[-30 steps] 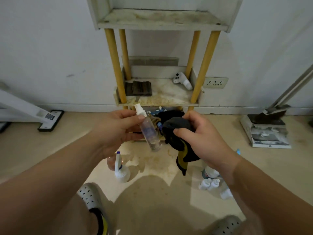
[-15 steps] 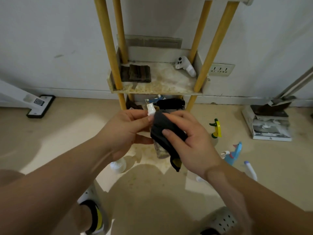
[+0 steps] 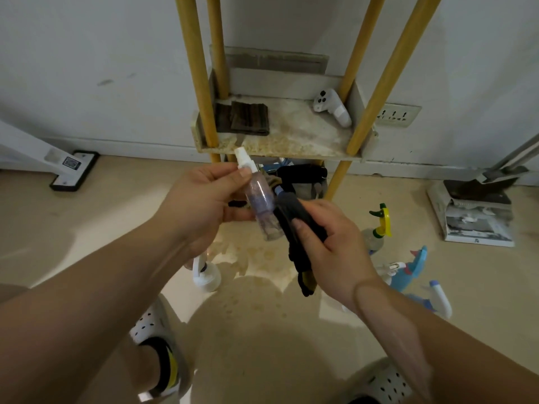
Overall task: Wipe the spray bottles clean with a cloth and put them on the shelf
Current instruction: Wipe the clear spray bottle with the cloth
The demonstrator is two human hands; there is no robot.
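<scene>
My left hand holds a small clear spray bottle with a white nozzle, tilted with the nozzle up and to the left. My right hand grips a dark cloth with a yellow edge and holds it against the bottle's right side. Behind them stands the shelf with yellow posts. More spray bottles lie on the floor: a white one below my left hand, a yellow and green one, a blue one and a white one at the right.
On the shelf lie a dark folded cloth and a white controller. Dark items sit under the shelf. A mop head is at the left, a dustpan on papers at the right, and a wall socket.
The cloth has slid from over the bottle's upper part down along its right side, so the bottle shows again. The view has tilted down a little.
</scene>
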